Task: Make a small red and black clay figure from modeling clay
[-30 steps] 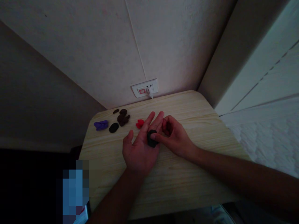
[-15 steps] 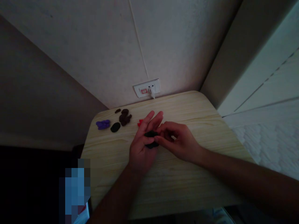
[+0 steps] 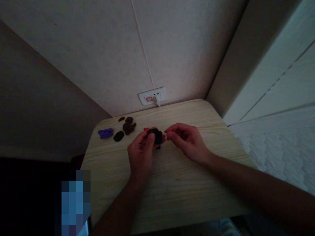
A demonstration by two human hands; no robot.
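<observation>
My left hand point(image 3: 140, 154) is closed around a dark, flattened lump of modelling clay point(image 3: 157, 137), with its thumb pressed on the face towards me. Just to the right, my right hand point(image 3: 188, 142) has thumb and forefinger drawn together in a pinch, slightly apart from the lump. Whatever those fingertips hold, if anything, is too small to make out. A bit of red clay point(image 3: 146, 129) shows behind my left fingers, mostly covered. Below the lump, a small dark piece point(image 3: 158, 147) peeks out beside my left hand.
On the wooden tabletop point(image 3: 172, 196), purple clay point(image 3: 105, 133), a dark green disc point(image 3: 118, 136) and several brown pieces point(image 3: 128, 127) lie at the back left. A wall socket point(image 3: 152, 96) with a plug in it sits just above the back edge.
My left hand has turned over, so its thumb now lies across the front of the dark clay. My right fingers have come away from the clay, and the view has shifted slightly.
</observation>
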